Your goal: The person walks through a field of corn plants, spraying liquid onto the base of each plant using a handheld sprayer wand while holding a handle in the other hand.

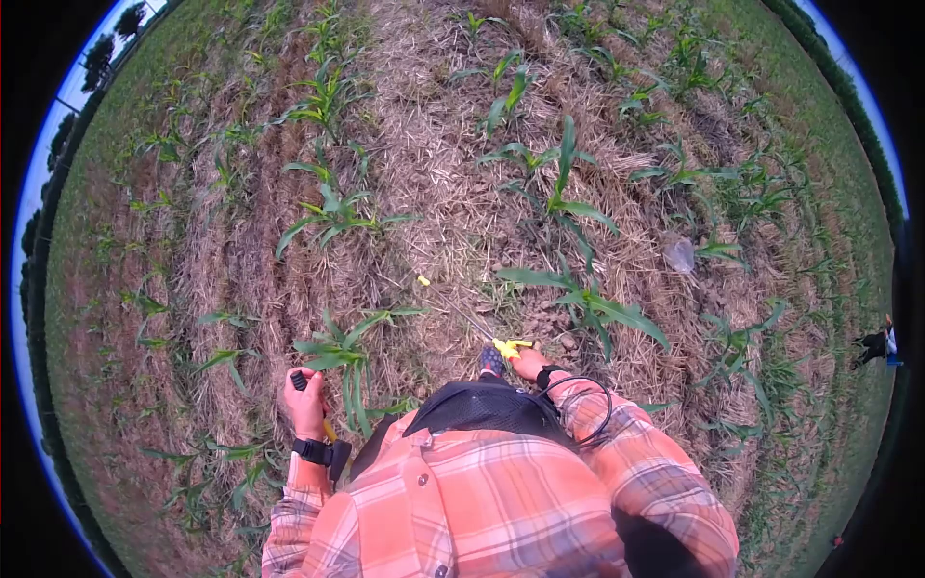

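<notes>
My right hand (527, 364) is closed around the yellow trigger handle of a sprayer wand (505, 348). The wand's thin tube slants forward and left over the straw to a yellow nozzle (423, 280). A black hose (609, 409) loops beside my right wrist. At the left, my left hand (306, 405) is wrapped around the black grip of a pump lever (299, 381), whose yellow part shows below the hand. Just right of that hand stands a young corn plant (345, 354). One of my shoes (492, 361) peeks out beside the sprayer handle.
Rows of young corn plants (590, 301) run ahead on both sides of a straw-covered strip (434, 173). A clear plastic piece (679, 253) lies on the ground to the right. Another person (879, 345) is at the far right edge.
</notes>
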`<state>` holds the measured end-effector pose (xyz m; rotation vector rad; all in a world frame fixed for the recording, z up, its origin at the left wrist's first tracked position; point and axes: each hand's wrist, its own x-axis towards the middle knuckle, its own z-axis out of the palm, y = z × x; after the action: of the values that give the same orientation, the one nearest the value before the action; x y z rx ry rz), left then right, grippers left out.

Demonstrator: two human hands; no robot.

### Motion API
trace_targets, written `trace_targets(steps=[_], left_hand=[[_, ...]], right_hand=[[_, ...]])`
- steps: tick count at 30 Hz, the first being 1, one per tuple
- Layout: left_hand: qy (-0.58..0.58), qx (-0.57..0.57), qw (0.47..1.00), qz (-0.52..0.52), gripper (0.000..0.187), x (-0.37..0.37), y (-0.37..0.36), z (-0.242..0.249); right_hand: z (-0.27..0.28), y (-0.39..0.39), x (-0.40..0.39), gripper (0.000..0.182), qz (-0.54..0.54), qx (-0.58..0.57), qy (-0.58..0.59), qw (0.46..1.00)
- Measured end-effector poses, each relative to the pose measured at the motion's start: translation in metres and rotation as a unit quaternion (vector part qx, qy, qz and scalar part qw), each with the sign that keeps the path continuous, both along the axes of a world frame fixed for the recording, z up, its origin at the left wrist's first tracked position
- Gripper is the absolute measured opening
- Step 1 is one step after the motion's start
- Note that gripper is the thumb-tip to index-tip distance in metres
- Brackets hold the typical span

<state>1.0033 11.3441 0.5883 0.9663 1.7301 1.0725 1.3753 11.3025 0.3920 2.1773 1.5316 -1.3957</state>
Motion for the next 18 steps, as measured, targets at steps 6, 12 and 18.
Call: trace_targets(steps=[6, 12, 18], left_hand=[[-0.054, 0.019, 0.998, -0.03, 0.011, 0.012, 0.001, 0.073], [-0.005, 0.033, 0.999, -0.033, 0.011, 0.024, 0.028, 0.06], [0.083, -0.001, 0.996, -0.028, 0.009, 0.047, 0.076, -0.028]], right_hand=[[0.01, 0.028, -0.007, 0.038, 0.076, 0.03, 0.106, 0.991], [0.016, 0.042, 0.019, 0.037, 0.01, -0.019, 0.109, 0.994], [-0.025, 0.053, 0.074, 0.037, -0.128, 0.063, -0.015, 0.99]])
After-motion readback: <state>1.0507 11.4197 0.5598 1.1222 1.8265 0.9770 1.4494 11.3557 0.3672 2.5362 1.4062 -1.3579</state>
